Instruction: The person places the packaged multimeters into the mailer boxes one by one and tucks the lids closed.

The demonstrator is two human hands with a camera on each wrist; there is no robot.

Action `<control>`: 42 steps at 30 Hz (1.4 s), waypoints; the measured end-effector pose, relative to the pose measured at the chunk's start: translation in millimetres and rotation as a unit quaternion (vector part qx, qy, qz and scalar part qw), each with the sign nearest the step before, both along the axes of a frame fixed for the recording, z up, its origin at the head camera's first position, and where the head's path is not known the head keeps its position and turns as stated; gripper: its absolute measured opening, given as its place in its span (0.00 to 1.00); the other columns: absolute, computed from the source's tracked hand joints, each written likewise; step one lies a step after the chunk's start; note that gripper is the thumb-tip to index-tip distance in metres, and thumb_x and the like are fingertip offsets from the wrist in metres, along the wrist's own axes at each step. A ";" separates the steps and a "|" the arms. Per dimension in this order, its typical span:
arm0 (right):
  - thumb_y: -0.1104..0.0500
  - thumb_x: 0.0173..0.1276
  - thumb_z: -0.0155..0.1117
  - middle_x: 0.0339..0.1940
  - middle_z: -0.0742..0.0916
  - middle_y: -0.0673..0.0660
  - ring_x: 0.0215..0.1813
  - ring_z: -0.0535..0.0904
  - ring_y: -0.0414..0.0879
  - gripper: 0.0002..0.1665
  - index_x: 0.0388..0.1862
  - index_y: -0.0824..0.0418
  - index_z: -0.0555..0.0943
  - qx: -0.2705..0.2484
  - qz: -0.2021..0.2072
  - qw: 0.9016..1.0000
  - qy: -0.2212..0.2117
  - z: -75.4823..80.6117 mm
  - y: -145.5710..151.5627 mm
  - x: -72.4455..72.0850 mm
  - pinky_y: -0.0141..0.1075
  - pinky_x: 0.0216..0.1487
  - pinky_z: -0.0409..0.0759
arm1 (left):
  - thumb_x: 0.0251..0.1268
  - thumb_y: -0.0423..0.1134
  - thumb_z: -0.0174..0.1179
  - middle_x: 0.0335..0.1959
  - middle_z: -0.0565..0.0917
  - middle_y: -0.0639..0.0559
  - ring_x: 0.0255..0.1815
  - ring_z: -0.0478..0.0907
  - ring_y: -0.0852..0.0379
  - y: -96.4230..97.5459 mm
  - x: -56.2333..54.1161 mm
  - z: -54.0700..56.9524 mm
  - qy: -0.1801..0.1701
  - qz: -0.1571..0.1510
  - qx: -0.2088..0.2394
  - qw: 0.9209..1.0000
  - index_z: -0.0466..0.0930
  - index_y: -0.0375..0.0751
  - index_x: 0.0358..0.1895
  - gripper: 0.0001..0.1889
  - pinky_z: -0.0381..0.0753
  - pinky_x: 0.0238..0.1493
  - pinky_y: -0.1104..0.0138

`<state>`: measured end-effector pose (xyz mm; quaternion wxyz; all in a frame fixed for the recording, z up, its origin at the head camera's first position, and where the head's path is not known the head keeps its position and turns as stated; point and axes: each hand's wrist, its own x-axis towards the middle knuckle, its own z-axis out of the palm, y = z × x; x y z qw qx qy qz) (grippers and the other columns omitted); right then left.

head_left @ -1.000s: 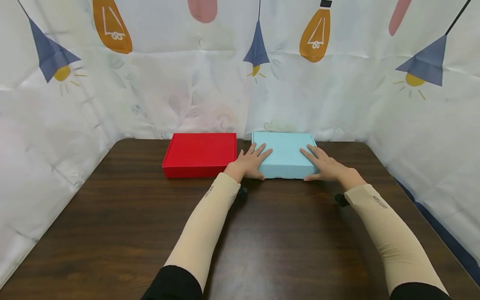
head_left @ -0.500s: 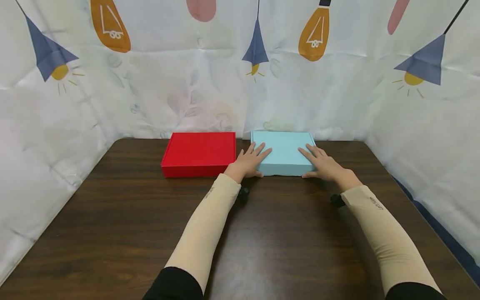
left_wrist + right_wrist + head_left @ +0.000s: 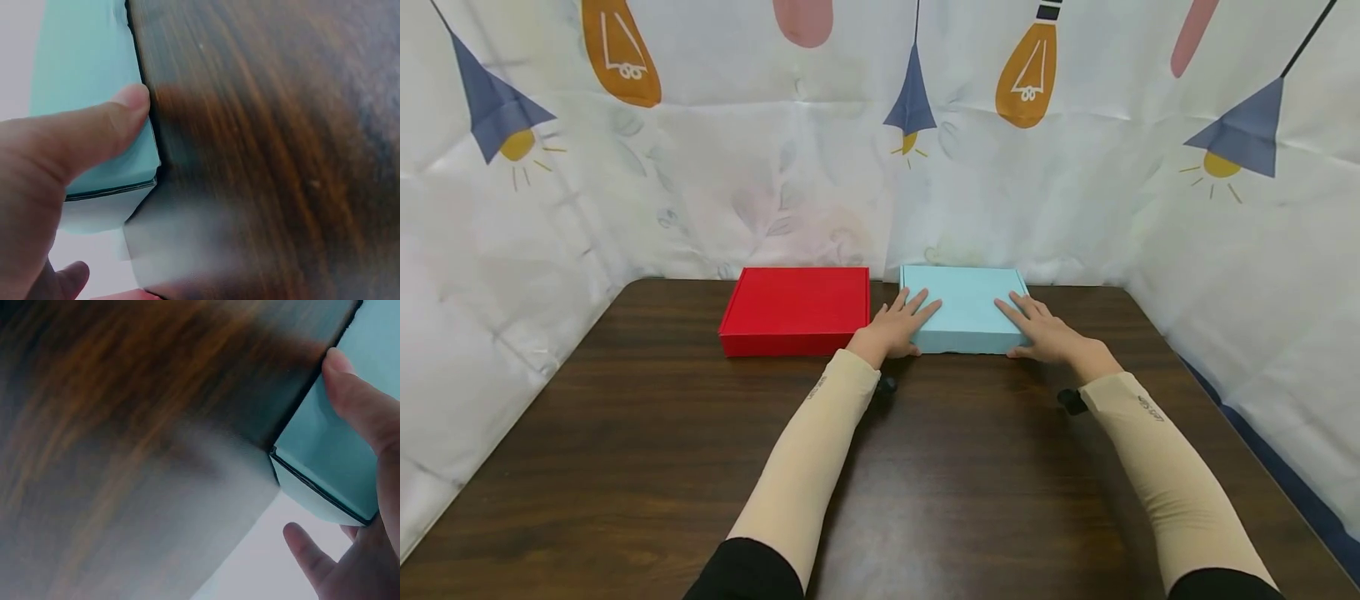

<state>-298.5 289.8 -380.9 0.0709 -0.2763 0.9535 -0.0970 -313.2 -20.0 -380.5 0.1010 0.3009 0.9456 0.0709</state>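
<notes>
A closed light blue box (image 3: 966,308) lies flat near the back edge of the table. At its left corner is my left hand (image 3: 891,331), fingers spread straight over the lid. The left wrist view shows that thumb (image 3: 119,119) pressed along the box's front face, its tip at the bottom edge. My right hand (image 3: 1051,333) rests in mirror fashion on the right side, fingers fanned over the lid edge. In the right wrist view its thumb (image 3: 353,394) lies against the front face, close to the table.
A closed red box (image 3: 797,304) sits left of the blue one, with my left wrist close to its front right corner. Both stand on a dark wood table (image 3: 625,467). A patterned white cloth (image 3: 722,167) hangs behind and along the sides.
The blue box has slid slightly toward the back, its front edge now a little farther than the red box's, with both hands staying on it. The head view has shifted slightly.
</notes>
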 end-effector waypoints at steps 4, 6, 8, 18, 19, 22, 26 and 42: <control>0.55 0.73 0.69 0.83 0.45 0.71 0.81 0.40 0.72 0.55 0.85 0.63 0.44 0.000 0.004 1.000 0.016 -1.9 -0.5 1.8 0.71 0.72 0.53 | 0.70 0.43 0.66 0.85 0.36 0.48 0.84 0.31 0.42 0.5 1.7 -0.8 0.005 0.001 -0.002 1.000 0.36 0.53 0.85 0.52 0.47 0.79 0.45; 0.56 0.73 0.69 0.83 0.46 0.72 0.81 0.40 0.73 0.54 0.85 0.63 0.45 -0.002 0.008 1.000 0.024 -1.9 0.0 1.9 0.70 0.72 0.53 | 0.71 0.43 0.66 0.86 0.37 0.48 0.84 0.31 0.42 1.0 2.3 -0.6 0.009 0.003 0.001 1.000 0.37 0.53 0.85 0.51 0.47 0.79 0.45; 0.57 0.72 0.69 0.83 0.47 0.73 0.80 0.42 0.73 0.54 0.84 0.64 0.46 -0.006 0.013 0.999 0.034 -1.9 0.5 1.6 0.69 0.72 0.53 | 0.71 0.43 0.66 0.86 0.37 0.48 0.84 0.32 0.42 1.6 2.3 -0.6 0.014 0.004 0.001 1.000 0.37 0.53 0.85 0.51 0.48 0.79 0.45; 0.57 0.73 0.69 0.82 0.47 0.73 0.80 0.42 0.73 0.54 0.84 0.65 0.46 -0.006 0.015 0.999 0.035 -3.7 1.0 0.6 0.69 0.72 0.53 | 0.71 0.44 0.66 0.85 0.38 0.48 0.84 0.33 0.42 2.9 3.4 1.3 0.021 0.006 -0.014 1.000 0.37 0.53 0.85 0.51 0.48 0.79 0.45; 0.57 0.73 0.69 0.82 0.47 0.73 0.80 0.42 0.73 0.54 0.84 0.65 0.46 -0.005 0.014 0.999 0.034 -2.5 1.1 -0.2 0.69 0.72 0.53 | 0.71 0.44 0.65 0.85 0.37 0.48 0.84 0.33 0.42 3.2 2.8 2.0 0.021 0.006 -0.014 1.000 0.37 0.53 0.85 0.51 0.49 0.79 0.45; 0.56 0.72 0.69 0.83 0.47 0.73 0.80 0.41 0.73 0.54 0.84 0.64 0.46 -0.001 0.010 1.000 0.026 3.0 0.6 -4.5 0.70 0.72 0.53 | 0.71 0.45 0.65 0.86 0.37 0.48 0.84 0.32 0.42 3.2 -2.1 1.6 0.027 0.006 -0.016 0.999 0.37 0.53 0.85 0.51 0.66 0.73 0.51; 0.56 0.71 0.71 0.83 0.46 0.72 0.81 0.40 0.72 0.55 0.84 0.64 0.47 -0.007 0.002 1.000 0.001 7.6 -3.0 -9.7 0.71 0.71 0.55 | 0.71 0.47 0.66 0.86 0.36 0.50 0.84 0.31 0.42 -0.1 -8.4 -0.1 0.028 0.006 -0.021 0.999 0.36 0.54 0.85 0.52 0.70 0.70 0.51; 0.42 0.82 0.52 0.84 0.53 0.68 0.83 0.39 0.66 0.43 0.84 0.62 0.53 -0.106 -0.097 0.985 0.099 16.8 21.5 -6.6 0.68 0.76 0.42 | 0.75 0.61 0.52 0.85 0.42 0.44 0.83 0.35 0.37 -70.7 -4.5 30.1 0.128 0.108 0.051 0.985 0.47 0.57 0.85 0.41 0.35 0.76 0.34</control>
